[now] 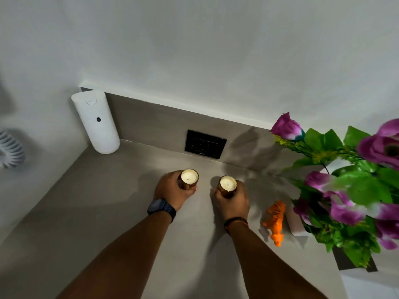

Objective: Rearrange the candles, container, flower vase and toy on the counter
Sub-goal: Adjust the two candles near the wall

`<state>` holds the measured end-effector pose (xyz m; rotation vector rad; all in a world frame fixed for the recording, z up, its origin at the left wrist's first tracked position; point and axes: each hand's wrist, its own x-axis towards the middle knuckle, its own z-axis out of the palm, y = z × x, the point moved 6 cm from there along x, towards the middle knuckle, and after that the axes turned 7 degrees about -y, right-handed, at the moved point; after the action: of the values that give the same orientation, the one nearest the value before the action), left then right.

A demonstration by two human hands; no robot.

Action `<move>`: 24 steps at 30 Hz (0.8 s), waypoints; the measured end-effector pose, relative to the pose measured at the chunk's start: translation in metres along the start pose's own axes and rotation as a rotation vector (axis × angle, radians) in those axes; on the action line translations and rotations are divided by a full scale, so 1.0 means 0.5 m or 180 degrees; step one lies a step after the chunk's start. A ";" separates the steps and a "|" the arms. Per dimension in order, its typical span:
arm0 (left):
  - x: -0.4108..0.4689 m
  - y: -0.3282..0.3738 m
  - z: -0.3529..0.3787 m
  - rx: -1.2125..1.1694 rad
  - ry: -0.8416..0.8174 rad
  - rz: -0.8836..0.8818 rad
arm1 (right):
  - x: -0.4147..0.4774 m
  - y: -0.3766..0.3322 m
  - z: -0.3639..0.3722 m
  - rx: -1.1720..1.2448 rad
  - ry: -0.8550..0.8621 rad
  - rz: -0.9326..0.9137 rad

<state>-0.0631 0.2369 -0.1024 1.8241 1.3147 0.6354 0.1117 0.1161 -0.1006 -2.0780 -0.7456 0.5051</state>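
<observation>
Two candles in amber glass jars stand on the grey counter (pixel 108 212). My left hand (pixel 170 190) grips the left candle (pixel 189 177), and my right hand (pixel 234 200) grips the right candle (pixel 228 184). An orange tiger toy (pixel 275 222) lies on the counter just right of my right wrist. The flower vase with purple flowers and green leaves (pixel 349 190) fills the right side; its white base (pixel 294 223) shows partly behind the toy. A tall white container (pixel 97 121) stands in the back left corner.
A black wall socket (pixel 205 144) sits in the grey backsplash behind the candles. A white ribbed object (pixel 9 149) hangs on the left wall. The counter's right end (pixel 341 262) lies under the flowers.
</observation>
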 end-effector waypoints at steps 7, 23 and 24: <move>0.123 -0.020 -0.041 -0.0075 0.0152 -0.0125 | 0.082 -0.030 0.034 0.0009 0.0189 -0.0004; 0.140 -0.016 -0.039 -0.0016 0.0246 0.0218 | 0.096 -0.035 0.037 -0.0007 0.0386 -0.0208; 0.126 -0.014 -0.038 0.0021 0.0251 0.0251 | 0.086 -0.034 0.032 -0.0004 0.0421 -0.0227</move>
<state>-0.0602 0.3031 -0.1002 1.8805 1.3026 0.7529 0.1286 0.1619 -0.0989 -2.0559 -0.7392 0.3243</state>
